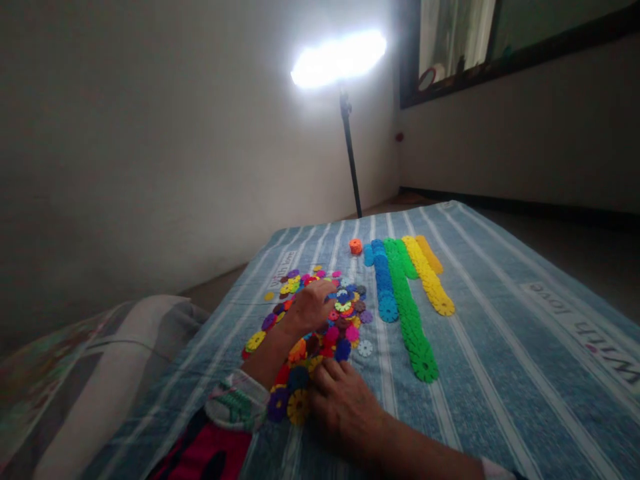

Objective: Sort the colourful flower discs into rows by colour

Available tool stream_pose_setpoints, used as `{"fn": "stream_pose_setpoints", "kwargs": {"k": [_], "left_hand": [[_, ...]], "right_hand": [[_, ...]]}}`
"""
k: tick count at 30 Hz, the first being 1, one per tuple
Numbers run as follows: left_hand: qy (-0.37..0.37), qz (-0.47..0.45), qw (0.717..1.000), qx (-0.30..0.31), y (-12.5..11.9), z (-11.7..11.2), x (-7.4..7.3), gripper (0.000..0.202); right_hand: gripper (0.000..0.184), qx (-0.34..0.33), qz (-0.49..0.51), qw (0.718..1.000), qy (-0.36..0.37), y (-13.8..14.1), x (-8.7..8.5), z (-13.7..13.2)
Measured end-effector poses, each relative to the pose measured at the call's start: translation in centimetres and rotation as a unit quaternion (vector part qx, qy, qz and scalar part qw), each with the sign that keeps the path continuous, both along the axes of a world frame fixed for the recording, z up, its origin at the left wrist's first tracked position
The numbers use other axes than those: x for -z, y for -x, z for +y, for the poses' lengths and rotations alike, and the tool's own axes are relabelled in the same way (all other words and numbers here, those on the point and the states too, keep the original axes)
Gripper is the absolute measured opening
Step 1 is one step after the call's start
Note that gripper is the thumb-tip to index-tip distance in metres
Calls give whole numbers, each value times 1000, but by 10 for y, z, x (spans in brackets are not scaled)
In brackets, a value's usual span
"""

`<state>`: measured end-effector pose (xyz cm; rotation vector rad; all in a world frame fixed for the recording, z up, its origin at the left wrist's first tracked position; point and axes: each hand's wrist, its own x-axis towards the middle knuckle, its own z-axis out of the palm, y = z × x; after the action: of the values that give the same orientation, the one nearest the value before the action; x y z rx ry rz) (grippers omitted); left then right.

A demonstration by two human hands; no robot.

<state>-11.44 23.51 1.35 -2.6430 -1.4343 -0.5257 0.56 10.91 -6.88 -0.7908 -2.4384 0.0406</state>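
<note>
A loose pile of flower-shaped plastic discs (343, 333) in many colours lies on the striped cloth. Over the pile's middle is my left hand (311, 307), its fingers bent down and drawn together; whatever is between them is hidden. At the near right edge of the pile rests my right hand (347, 403), fingers curled inward with the tips out of sight. A yellow disc (299, 407) and a purple disc (278, 404) lie just left of it.
Right of the pile, overlapping discs form a blue row (384, 280), a long green row (410, 320) and a yellow row (430, 277). A small orange stack (355, 247) stands beyond the pile. A lit lamp (340, 59) on a stand rises behind the cloth-covered surface (490, 333).
</note>
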Motion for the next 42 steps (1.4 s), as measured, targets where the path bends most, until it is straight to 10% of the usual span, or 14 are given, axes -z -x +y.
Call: {"fn": "stream_pose_setpoints", "kwargs": {"k": [7, 19, 42], "left_hand": [[16, -43, 995, -84, 64, -46, 22, 14], [-37, -111, 983, -139, 78, -105, 39, 20], [53, -10, 990, -127, 51, -101, 34, 9]], "right_hand": [[8, -5, 4, 1000, 21, -2, 4, -1], [23, 53, 36, 997, 30, -7, 16, -2], [8, 63, 25, 997, 20, -20, 13, 8]]}}
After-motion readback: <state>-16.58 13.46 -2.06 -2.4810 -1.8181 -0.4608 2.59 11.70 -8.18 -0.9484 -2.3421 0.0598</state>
